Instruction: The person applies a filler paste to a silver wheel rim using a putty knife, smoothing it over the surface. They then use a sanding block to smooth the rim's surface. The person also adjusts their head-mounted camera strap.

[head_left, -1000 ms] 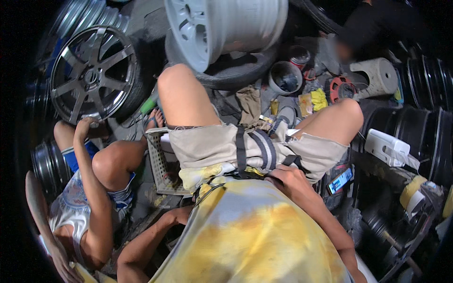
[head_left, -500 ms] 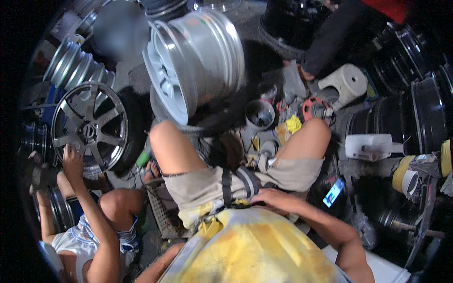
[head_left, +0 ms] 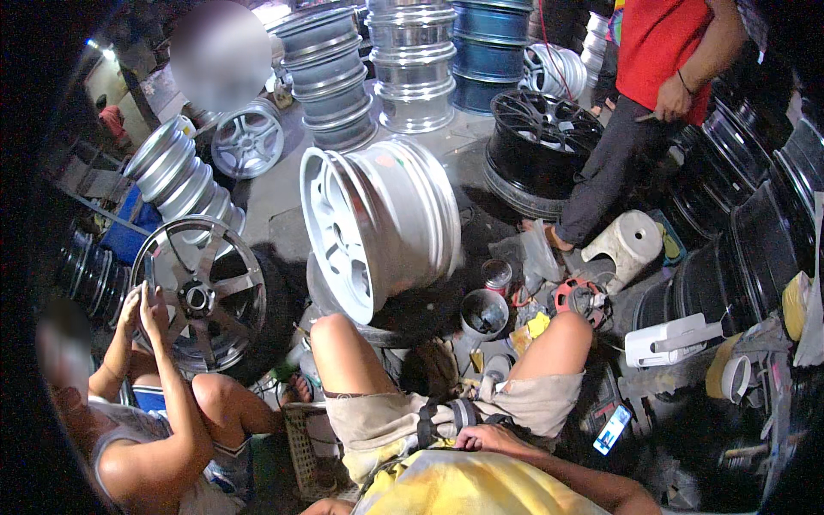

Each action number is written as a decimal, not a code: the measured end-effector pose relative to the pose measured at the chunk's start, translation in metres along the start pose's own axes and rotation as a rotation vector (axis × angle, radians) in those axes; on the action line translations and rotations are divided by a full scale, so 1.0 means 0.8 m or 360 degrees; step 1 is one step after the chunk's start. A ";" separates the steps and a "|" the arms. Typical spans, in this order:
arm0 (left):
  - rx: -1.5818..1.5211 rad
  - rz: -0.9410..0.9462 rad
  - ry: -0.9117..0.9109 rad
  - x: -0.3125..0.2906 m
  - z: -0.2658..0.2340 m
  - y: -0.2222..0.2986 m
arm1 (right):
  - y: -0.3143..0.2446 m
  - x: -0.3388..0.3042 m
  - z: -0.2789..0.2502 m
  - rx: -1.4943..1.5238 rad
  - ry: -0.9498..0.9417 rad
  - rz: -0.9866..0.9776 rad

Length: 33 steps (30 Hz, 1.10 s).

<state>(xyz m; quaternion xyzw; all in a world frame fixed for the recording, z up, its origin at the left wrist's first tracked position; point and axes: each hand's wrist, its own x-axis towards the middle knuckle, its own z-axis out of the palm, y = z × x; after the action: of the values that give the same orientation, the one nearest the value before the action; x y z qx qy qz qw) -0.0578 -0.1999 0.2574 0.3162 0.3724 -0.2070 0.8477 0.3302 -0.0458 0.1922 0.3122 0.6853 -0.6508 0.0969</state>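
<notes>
My right hand [head_left: 489, 439] rests in my lap with its fingers curled, against the shirt hem and next to a black-and-grey strap [head_left: 466, 415]. Whether anything is inside those fingers is hidden. Of my left arm [head_left: 328, 507] only a small piece shows at the lower edge, and its hand is out of sight. In front of my knees, a large silver wheel rim [head_left: 412, 210] stands on its side on a dark tyre. Neither of my hands touches it. A lit phone [head_left: 612, 429] lies to the right of my leg.
A co-worker at left holds up a thin dark object [head_left: 149, 268] beside a dark-spoked wheel [head_left: 199, 296]. Someone in a red shirt [head_left: 657, 56] stands at far right. Around are stacked rims [head_left: 412, 64], a pot [head_left: 485, 314], a stool [head_left: 625, 249] and a white jug [head_left: 669, 342].
The view has tilted up, showing more rim stacks and the standing person. My right hand stays at my lap, its fingers more curled. The co-worker's hands have come together beside the wheel.
</notes>
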 end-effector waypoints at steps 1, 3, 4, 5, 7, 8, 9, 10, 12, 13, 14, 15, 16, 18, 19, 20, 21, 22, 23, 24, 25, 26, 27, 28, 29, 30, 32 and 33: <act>0.0004 -0.0007 0.0022 -0.006 -0.002 0.002 | -0.017 -0.010 -0.001 -0.0038 0.0027 0.0040; 0.0033 -0.0023 0.0050 -0.012 -0.011 0.011 | -0.030 -0.016 0.001 -0.0018 0.0083 0.0135; 0.0047 -0.0030 0.0060 -0.017 -0.015 0.015 | -0.036 -0.022 0.001 -0.0080 0.0170 0.0108; 0.0047 -0.0028 0.0065 -0.019 -0.016 0.013 | -0.060 -0.037 0.001 -0.0148 0.0239 0.0084; 0.0050 -0.0041 0.0079 -0.024 -0.017 0.012 | -0.081 -0.049 -0.005 -0.0263 0.0273 -0.0034; 0.0051 -0.0050 0.0081 -0.028 -0.019 0.014 | -0.069 -0.044 -0.003 -0.0262 0.0215 -0.0046; 0.0064 -0.0060 0.0084 -0.031 -0.022 0.019 | -0.043 -0.030 -0.001 -0.0262 0.0168 -0.0056; 0.0096 -0.0040 0.0078 -0.026 -0.029 0.018 | -0.015 -0.015 -0.001 -0.0285 0.0133 -0.0046; 0.0100 -0.0040 0.0069 -0.028 -0.032 0.017 | 0.010 0.009 -0.001 -0.0320 -0.0033 -0.0145; 0.0095 -0.0044 0.0069 -0.031 -0.029 0.018 | 0.003 0.013 -0.005 -0.0354 -0.0104 -0.0076; 0.0092 -0.0044 0.0071 -0.032 -0.029 0.020 | -0.002 0.015 -0.007 -0.0389 -0.0173 -0.0006; 0.0089 -0.0042 0.0076 -0.033 -0.030 0.020 | 0.004 0.020 -0.002 -0.0361 -0.0123 0.0030; 0.0090 -0.0036 0.0076 -0.030 -0.029 0.021 | 0.010 0.021 -0.001 -0.0318 -0.0126 -0.0008; 0.0097 -0.0029 0.0077 -0.031 -0.030 0.019 | 0.012 0.017 -0.005 -0.0233 -0.0132 -0.0081; 0.0091 -0.0023 0.0070 -0.029 -0.030 0.019 | 0.003 0.013 -0.009 -0.0291 -0.0134 -0.0037; 0.0088 -0.0017 0.0069 -0.030 -0.029 0.016 | -0.002 0.011 -0.009 -0.0301 -0.0125 -0.0036; 0.0091 -0.0014 0.0063 -0.029 -0.028 0.015 | -0.005 0.008 -0.009 -0.0308 -0.0116 -0.0029; 0.0084 -0.0006 0.0052 -0.029 -0.029 0.015 | -0.006 0.007 -0.009 -0.0315 -0.0107 -0.0023; 0.0082 0.0002 0.0047 -0.027 -0.028 0.015 | 0.002 0.005 -0.011 -0.0250 -0.0062 -0.0063; 0.0080 0.0007 0.0045 -0.029 -0.029 0.015 | 0.015 0.003 -0.013 -0.0184 -0.0016 -0.0104; 0.0079 0.0002 0.0021 -0.028 -0.028 0.017 | 0.018 -0.002 -0.012 -0.0100 0.0036 -0.0139; 0.0087 0.0003 0.0008 -0.028 -0.030 0.020 | 0.019 -0.005 -0.015 -0.0196 0.0083 -0.0057; 0.0060 0.0066 -0.0005 -0.012 -0.028 0.001 | 0.006 -0.015 -0.021 -0.0342 0.0100 -0.0083; 0.0027 0.0102 -0.0024 -0.006 -0.020 -0.011 | -0.010 -0.030 -0.026 -0.0455 0.0112 -0.0121; -0.0004 0.0095 -0.0036 -0.010 -0.010 -0.009 | -0.021 -0.047 -0.033 -0.0504 0.0189 -0.0146; -0.0014 0.0177 -0.0074 0.008 -0.008 -0.030 | -0.024 -0.061 -0.037 -0.0480 0.0231 -0.0114; -0.0012 0.0312 -0.0136 0.023 -0.003 -0.053 | -0.036 -0.093 -0.057 -0.0443 0.0080 0.0015; -0.0056 0.0428 -0.0127 0.035 0.024 -0.077 | -0.038 -0.104 -0.065 -0.0478 -0.0073 0.0081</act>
<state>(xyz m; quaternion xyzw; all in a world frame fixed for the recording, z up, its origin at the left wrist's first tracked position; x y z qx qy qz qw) -0.0665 -0.2605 0.2227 0.3399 0.2962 -0.0972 0.8873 0.3926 -0.0202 0.2695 0.2965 0.7644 -0.5452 0.1748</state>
